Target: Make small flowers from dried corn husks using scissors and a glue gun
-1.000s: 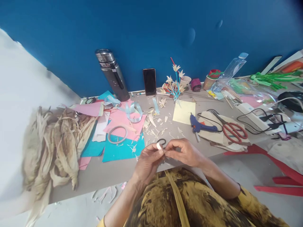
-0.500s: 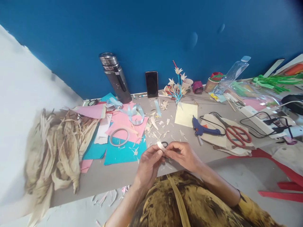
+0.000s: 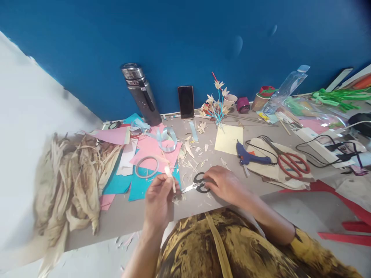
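Two hands (image 3: 158,195) (image 3: 224,185); one held strip (image 3: 169,173); two scissors (image 3: 199,188) (image 3: 292,165); one flask (image 3: 144,101); one phone (image 3: 186,102); one glue gun (image 3: 251,156); one bottle (image 3: 290,88); one tape ring (image 3: 138,170); one power strip (image 3: 320,150).

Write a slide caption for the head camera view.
Left hand pinches a pale strip; right hand is at the black-handled scissors.

A: Text check. Any label, brand or number legible?
B: None can be read.
A: Clear plastic bottle (image 3: 286,89)?
B: A bluish patch is seen low on it. Lettering can't be resolved.
A: Yellow packet (image 3: 263,117) just beside it?
B: Too small to be made out.
A: Thermos flask (image 3: 142,98)?
B: Blurred. No brand can be identified.
A: Phone (image 3: 186,101)?
B: Screen is seen dark, no characters displayed.
A: Glue gun (image 3: 252,157)?
B: Same, nothing can be read.
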Demonstrator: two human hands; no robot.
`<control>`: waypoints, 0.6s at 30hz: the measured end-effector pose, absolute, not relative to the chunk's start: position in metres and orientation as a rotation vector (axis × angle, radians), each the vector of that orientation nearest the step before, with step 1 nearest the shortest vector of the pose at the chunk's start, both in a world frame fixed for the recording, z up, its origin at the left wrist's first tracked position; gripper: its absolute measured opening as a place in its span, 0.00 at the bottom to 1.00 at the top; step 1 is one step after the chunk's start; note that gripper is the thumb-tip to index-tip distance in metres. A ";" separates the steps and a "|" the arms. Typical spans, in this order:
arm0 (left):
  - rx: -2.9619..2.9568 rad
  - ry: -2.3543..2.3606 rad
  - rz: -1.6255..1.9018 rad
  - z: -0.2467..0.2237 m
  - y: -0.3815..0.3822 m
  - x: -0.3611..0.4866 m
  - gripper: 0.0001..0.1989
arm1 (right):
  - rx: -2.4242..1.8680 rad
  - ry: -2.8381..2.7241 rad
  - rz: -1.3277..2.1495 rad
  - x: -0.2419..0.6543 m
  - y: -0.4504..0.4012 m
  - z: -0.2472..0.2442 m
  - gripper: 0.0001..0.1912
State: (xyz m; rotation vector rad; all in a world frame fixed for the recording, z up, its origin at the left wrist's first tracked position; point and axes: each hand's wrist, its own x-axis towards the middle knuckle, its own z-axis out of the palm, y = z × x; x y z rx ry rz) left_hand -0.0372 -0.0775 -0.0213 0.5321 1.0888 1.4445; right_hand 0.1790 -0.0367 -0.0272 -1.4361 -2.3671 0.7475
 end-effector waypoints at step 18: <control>0.520 1.183 1.472 -0.013 -0.081 -0.066 0.14 | -1.320 -2.854 0.675 0.175 -0.015 -0.012 0.10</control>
